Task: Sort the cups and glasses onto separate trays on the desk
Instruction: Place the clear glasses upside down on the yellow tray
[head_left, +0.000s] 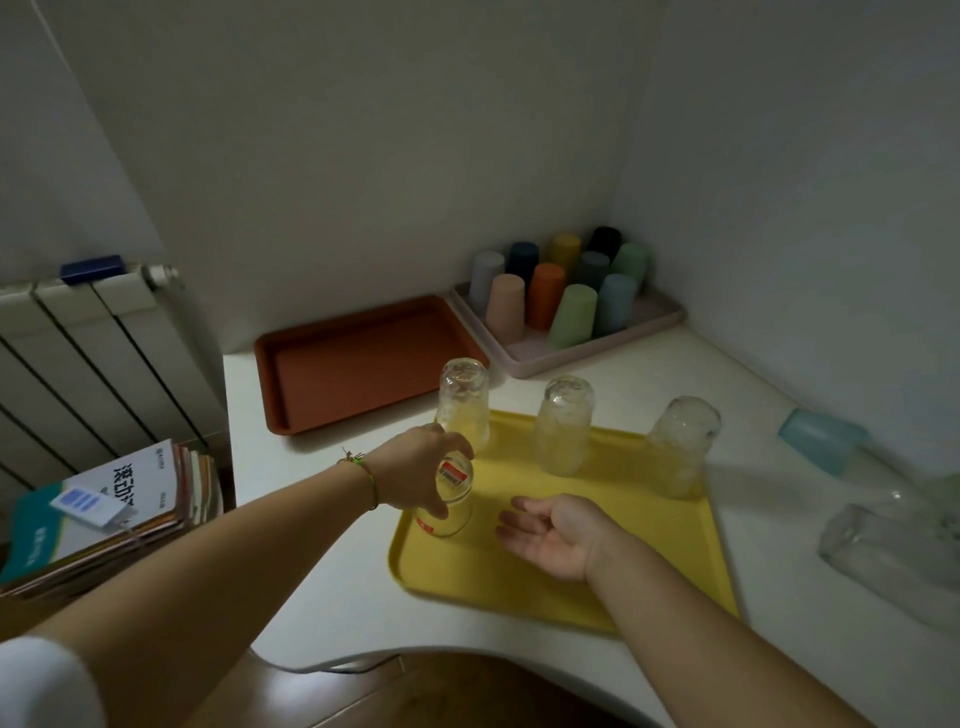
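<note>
The white counter (322, 587) carries a yellow tray (660, 535), an orange-brown tray (358, 369) and a pink tray (587, 353) full of coloured cups (547, 293). Three clear glasses (563, 426) stand upside down on the yellow tray. The left hand (415, 473) grips a red-labelled glass (454, 493) at its near-left corner. The right hand (550, 535) lies above it, palm up, fingers relaxed.

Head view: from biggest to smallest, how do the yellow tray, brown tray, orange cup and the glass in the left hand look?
1. yellow tray, nearest the camera.
2. brown tray.
3. glass and orange cup: look close, glass nearer, so unranked.
</note>
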